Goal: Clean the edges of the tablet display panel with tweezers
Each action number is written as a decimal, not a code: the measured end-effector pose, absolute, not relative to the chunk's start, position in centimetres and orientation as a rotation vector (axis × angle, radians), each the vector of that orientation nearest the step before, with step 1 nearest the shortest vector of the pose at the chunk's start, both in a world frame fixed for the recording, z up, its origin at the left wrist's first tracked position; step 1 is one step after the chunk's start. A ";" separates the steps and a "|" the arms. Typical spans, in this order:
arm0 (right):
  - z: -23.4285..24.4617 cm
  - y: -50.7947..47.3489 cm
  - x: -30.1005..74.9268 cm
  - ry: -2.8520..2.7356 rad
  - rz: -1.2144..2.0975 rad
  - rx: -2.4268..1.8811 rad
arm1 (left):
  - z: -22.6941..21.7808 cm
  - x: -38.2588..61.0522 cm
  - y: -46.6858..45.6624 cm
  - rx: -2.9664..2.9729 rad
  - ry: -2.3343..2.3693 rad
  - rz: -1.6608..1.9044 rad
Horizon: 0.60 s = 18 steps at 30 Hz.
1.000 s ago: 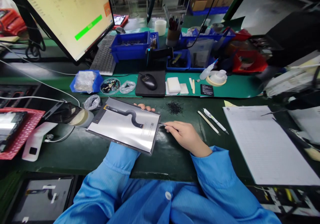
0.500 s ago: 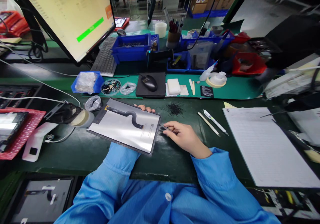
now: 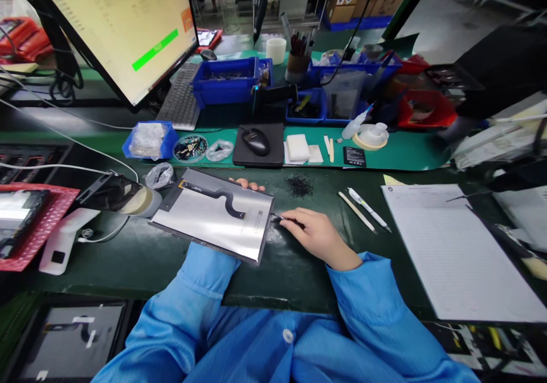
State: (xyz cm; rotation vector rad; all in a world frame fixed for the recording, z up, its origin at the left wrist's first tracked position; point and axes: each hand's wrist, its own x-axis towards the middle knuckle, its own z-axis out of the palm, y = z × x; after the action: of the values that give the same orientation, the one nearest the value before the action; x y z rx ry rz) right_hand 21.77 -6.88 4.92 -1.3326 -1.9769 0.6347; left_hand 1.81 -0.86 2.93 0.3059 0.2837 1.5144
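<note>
A flat display panel (image 3: 205, 223) with a silver back and a black flex cable (image 3: 222, 196) lies tilted across my left hand (image 3: 250, 185). Only the fingertips of that hand show, curled over the panel's far edge; the palm is hidden underneath. My right hand (image 3: 314, 232) pinches a thin, dark pointed tool, which looks like tweezers (image 3: 280, 216). Its tip is at the panel's right edge; whether it touches or grips anything there is too small to tell. Just beyond the right hand, a pile of black shreds (image 3: 299, 186) lies on the dark table (image 3: 299, 286).
To the right lie a white pen (image 3: 368, 209), a thin stick (image 3: 356, 212) and a lined paper sheet (image 3: 461, 246). A mouse (image 3: 255, 142), blue bins (image 3: 226, 81) and a monitor (image 3: 123, 24) stand farther back. At the left are a tape roll (image 3: 143, 202) and pink bubble wrap (image 3: 38, 229).
The right hand's fingers and the tool have shifted slightly at the panel's right edge. The panel and the left hand stay nearly where they were.
</note>
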 end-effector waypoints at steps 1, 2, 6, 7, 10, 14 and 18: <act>5.0 -6.9 21.8 -1.993 0.625 -1.327 | 2.9 1.8 -0.8 0.306 0.277 1.516; 5.0 -6.8 21.8 -1.998 0.629 -1.324 | 2.8 1.9 -0.8 0.308 0.270 1.516; 4.8 -7.0 21.7 -1.896 0.734 -1.368 | 2.8 1.8 -0.6 0.304 0.251 1.513; 4.8 -7.0 21.7 -1.873 0.747 -1.377 | 2.8 1.8 -0.7 0.303 0.250 1.511; 4.9 -7.0 21.7 -1.916 0.692 -1.333 | 3.0 1.7 -0.8 0.317 0.244 1.512; 5.2 -6.9 21.9 -2.002 0.623 -1.279 | 3.1 1.8 -0.9 0.328 0.257 1.524; 5.1 -7.0 21.8 -1.933 0.666 -1.345 | 3.0 1.8 -0.9 0.324 0.272 1.521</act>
State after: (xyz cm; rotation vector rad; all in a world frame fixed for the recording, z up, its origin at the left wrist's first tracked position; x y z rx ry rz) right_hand 21.77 -7.05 5.07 -1.3453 -1.9329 0.6659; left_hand 1.78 -0.89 3.00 0.3237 0.2725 1.5209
